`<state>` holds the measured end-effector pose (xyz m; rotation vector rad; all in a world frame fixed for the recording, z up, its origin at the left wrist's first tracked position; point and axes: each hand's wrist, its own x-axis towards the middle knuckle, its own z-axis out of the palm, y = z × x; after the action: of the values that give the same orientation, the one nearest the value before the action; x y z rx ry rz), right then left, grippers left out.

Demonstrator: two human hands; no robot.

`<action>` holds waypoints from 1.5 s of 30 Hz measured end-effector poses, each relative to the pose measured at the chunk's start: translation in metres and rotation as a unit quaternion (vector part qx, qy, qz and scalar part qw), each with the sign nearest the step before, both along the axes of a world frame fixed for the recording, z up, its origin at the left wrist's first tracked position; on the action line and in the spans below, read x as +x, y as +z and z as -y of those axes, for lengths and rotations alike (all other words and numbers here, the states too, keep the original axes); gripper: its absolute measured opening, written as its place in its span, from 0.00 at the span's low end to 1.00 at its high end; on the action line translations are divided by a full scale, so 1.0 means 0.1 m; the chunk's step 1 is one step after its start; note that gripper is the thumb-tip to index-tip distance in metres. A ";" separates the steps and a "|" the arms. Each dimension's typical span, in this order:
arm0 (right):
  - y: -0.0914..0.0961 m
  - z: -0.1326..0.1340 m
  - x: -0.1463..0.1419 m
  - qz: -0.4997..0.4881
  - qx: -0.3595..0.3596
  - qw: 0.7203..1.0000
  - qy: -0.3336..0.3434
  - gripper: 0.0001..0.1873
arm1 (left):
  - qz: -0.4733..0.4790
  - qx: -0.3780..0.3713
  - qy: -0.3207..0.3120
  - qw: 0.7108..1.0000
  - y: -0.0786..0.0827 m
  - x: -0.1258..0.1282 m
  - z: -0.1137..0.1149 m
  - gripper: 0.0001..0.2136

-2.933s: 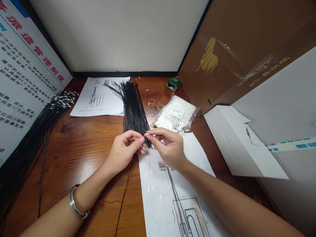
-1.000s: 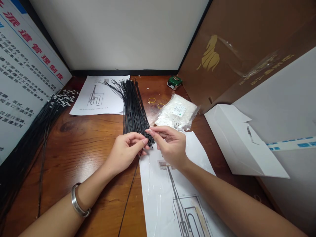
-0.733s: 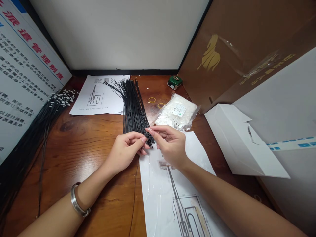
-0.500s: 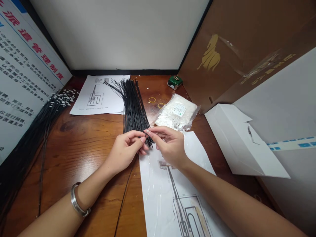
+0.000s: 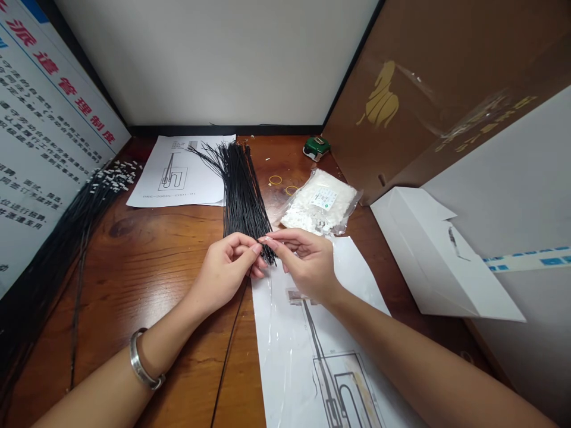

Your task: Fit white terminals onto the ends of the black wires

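My left hand (image 5: 225, 268) is closed in a pinch on a thin black wire (image 5: 229, 342), which trails from under the hand down to the table's front edge. Facing it, my right hand (image 5: 308, 261) pinches a tiny white connector (image 5: 266, 239) between thumb and index finger. The fingertips of both hands meet, and the wire's end is hidden among them. Just behind the hands lies a thick bundle of black wires (image 5: 244, 196). A clear bag of small white connectors (image 5: 319, 202) rests beyond my right hand.
A printed drawing (image 5: 281, 356) lies under my right forearm, and another sheet (image 5: 149, 178) sits back left. Black wires with white ends (image 5: 53, 267) line the left side. A green tape measure (image 5: 316, 148), a yellow rubber band (image 5: 275, 180) and a white folded box (image 5: 428, 255) stand around.
Both hands have shifted very slightly left, fingertips still together. The trailing wire has swung slightly to the right near the table's front edge.
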<state>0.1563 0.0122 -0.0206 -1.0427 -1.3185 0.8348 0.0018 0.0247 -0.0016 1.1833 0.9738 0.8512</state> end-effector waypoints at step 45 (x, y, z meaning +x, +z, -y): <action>0.05 -0.02 0.00 0.100 0.048 0.994 -0.017 0.05 | -0.007 0.052 0.017 0.998 -0.02 0.00 0.00 0.08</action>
<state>0.1565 0.0143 -0.0160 -1.0912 -1.4889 0.6480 0.0015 0.0250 -0.0034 1.2659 0.9740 0.9302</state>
